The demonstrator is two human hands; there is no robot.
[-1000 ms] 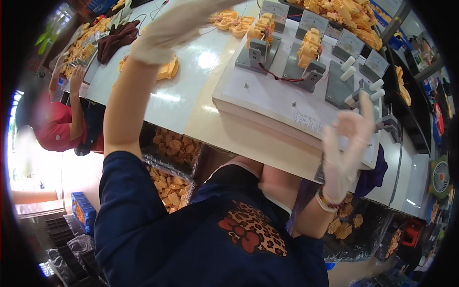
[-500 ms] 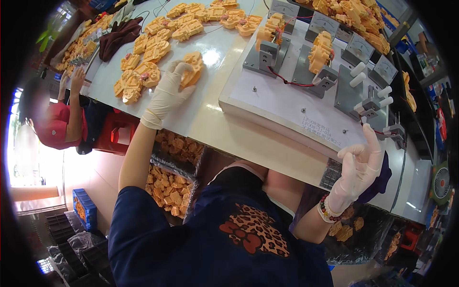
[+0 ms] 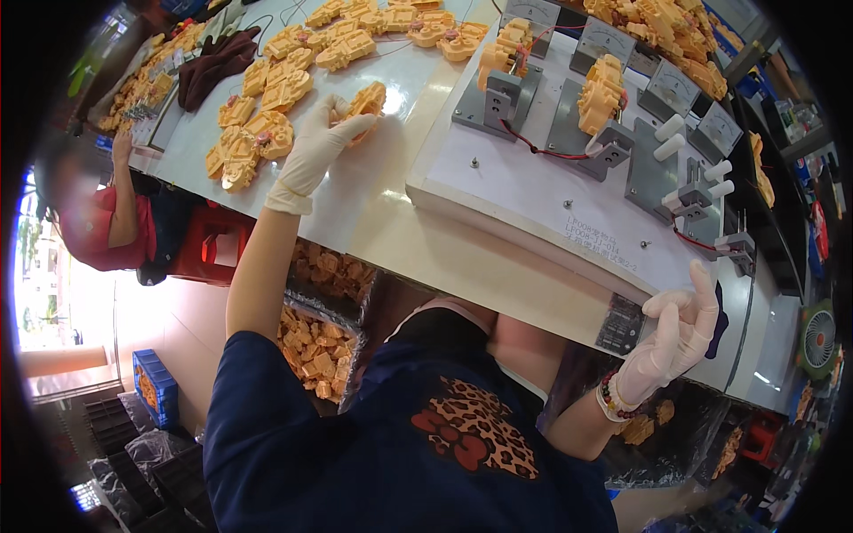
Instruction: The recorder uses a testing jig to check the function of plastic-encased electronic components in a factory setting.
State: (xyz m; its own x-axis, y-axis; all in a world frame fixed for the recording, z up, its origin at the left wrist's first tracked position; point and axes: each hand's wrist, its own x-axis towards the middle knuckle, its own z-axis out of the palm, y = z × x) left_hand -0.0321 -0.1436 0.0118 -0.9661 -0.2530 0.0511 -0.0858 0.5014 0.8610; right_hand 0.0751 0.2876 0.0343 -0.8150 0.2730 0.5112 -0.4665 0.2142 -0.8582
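Note:
My gloved left hand point(image 3: 318, 147) grips a yellow-orange moulded plastic part point(image 3: 366, 105) between thumb and fingers, over the white table left of the test fixture point(image 3: 524, 209). Beside that hand lie several like parts point(image 3: 289, 80), some with thin wires. My gloved right hand point(image 3: 677, 336) hovers at the fixture's near right corner, fingers partly bent and apart, with nothing seen in it. Two similar parts sit on the fixture's grey mounts, one at the back point(image 3: 508, 53) and one in the middle point(image 3: 601, 96).
Panel meters point(image 3: 601, 46) line the fixture's back, with white push-rods point(image 3: 671, 133) at its right. Behind is a heap of parts point(image 3: 662, 35). Lined bins of parts point(image 3: 315, 355) stand below the table edge. A person in red point(image 3: 107, 222) sits at the left. A fan point(image 3: 817, 342) is far right.
My left fingers have closed round the part and tilted it up off the table. My right hand has drawn back toward me, away from the fixture.

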